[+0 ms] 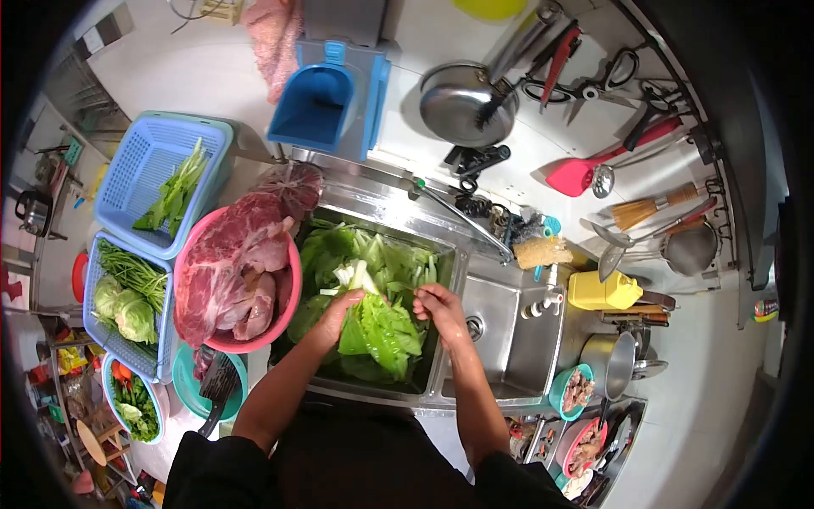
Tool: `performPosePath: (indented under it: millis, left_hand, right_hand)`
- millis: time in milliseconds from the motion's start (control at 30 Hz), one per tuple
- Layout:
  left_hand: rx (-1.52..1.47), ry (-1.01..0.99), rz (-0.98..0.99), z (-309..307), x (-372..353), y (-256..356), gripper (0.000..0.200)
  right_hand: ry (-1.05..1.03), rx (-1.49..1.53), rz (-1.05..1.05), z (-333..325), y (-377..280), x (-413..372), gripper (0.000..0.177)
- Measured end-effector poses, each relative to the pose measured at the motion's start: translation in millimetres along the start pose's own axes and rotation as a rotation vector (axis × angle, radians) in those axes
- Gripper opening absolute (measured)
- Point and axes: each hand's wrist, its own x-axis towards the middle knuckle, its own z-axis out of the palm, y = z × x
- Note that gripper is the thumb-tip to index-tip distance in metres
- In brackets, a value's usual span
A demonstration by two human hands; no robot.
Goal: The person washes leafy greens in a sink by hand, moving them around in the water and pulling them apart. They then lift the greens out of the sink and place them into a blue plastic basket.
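Note:
Leafy greens (326,250) fill the left basin of a steel sink (500,339). Over that basin my left hand (339,312) is closed round the pale stem end of a bunch of green leaves (381,335), whose wet leaves spread to the right and down. Just right of the bunch, my right hand (437,310) has its fingers pinched together near a leaf edge; what they hold, if anything, is too small to make out. Large pieces of raw meat (233,263) lie in a pink bowl (292,293) left of the sink.
Blue baskets (161,131) with greens and cabbage (127,310) stand at the left. A cleaver (219,382) rests across a teal bowl (182,382). The faucet (466,220) reaches over the sink's back. A yellow jug (602,290) and a pot (609,356) stand right.

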Motion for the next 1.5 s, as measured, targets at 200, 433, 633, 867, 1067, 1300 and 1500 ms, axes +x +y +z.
performPosePath:
  millis: [200, 433, 633, 867, 1067, 1300, 1500]
  left_hand:
    - [-0.182, -0.021, 0.253, 60, -11, 54, 0.043]
    - [0.065, 0.342, 1.006, 144, -150, 275, 0.05]
    - [0.614, 0.734, 0.881, 83, -235, 488, 0.042]
    - [1.694, 1.322, 0.471, -50, -190, 580, 0.062]
    - [1.938, 1.406, 0.271, -158, -141, 573, 0.118]
    - [2.114, 1.621, 0.114, -170, -162, 544, 0.109]
    - [2.222, 0.939, 1.053, 26, -132, 435, 0.049]
  right_hand:
    - [0.157, 0.07, -0.043, -26, 9, -3, 0.017]
    - [0.136, 0.089, -0.073, -27, 6, -12, 0.01]
    - [0.188, 0.036, 0.006, -26, 32, -17, 0.009]
    - [0.206, -0.062, 0.086, -4, 50, -14, 0.01]
    - [0.197, -0.107, 0.186, -3, 84, -17, 0.013]
    - [0.162, -0.054, 0.247, -10, 135, -13, 0.022]
    - [0.392, -0.205, 0.306, -33, 187, -6, 0.037]
